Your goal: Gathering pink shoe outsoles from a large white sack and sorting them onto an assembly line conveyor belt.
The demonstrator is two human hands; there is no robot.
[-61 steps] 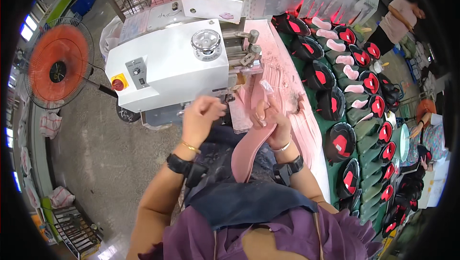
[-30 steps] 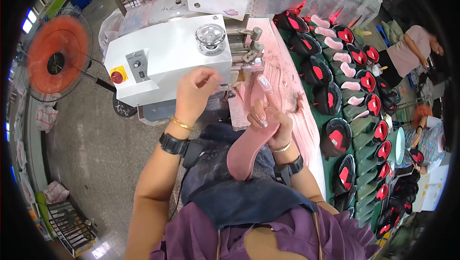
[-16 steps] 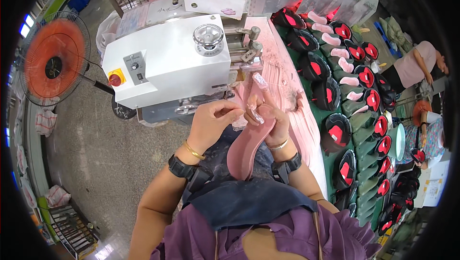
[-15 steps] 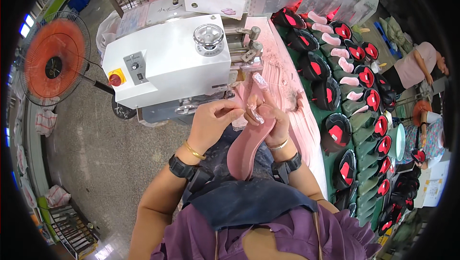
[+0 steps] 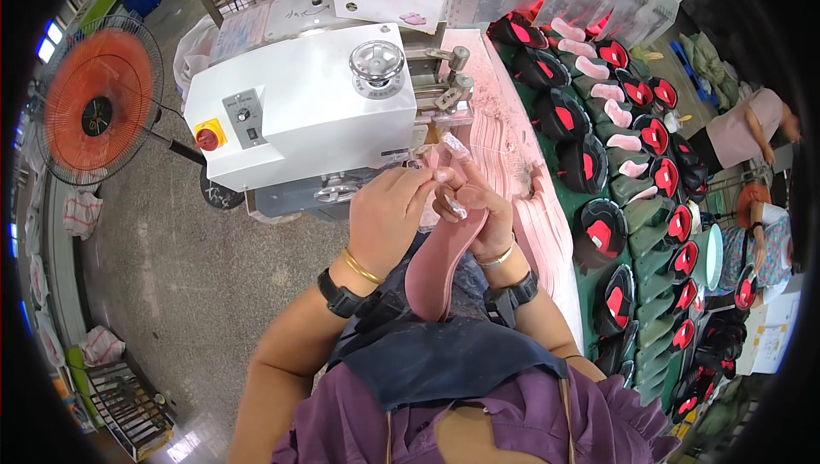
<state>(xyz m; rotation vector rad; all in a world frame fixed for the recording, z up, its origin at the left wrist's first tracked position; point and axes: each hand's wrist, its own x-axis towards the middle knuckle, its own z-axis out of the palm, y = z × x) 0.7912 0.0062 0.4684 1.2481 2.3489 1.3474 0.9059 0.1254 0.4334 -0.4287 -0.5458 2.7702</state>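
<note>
My right hand (image 5: 489, 218) is closed round a pink insole (image 5: 434, 278), which hangs at a slant toward my lap. White wrapping (image 5: 454, 147) covers the tip of its outstretched index finger, and another finger is wrapped too. My left hand (image 5: 386, 214) is in a pinch, its thumb and forefinger tips against the fingers of my right hand. Whatever is between those tips is too small to make out. Just beyond both hands is the working end of a white machine (image 5: 307, 105) with a handwheel (image 5: 377, 61).
Pink insoles (image 5: 495, 152) stand in a packed row right of the machine. Farther right, black-and-red shoe parts (image 5: 600, 240) and small pink pieces cover a green surface (image 5: 581, 293). An orange fan (image 5: 101, 105) stands left. Two people are at the far right.
My left hand has moved up and slightly right, bringing its pinched fingertips to my right fingers. The right hand keeps hold of the insole, its index finger shifted slightly left.
</note>
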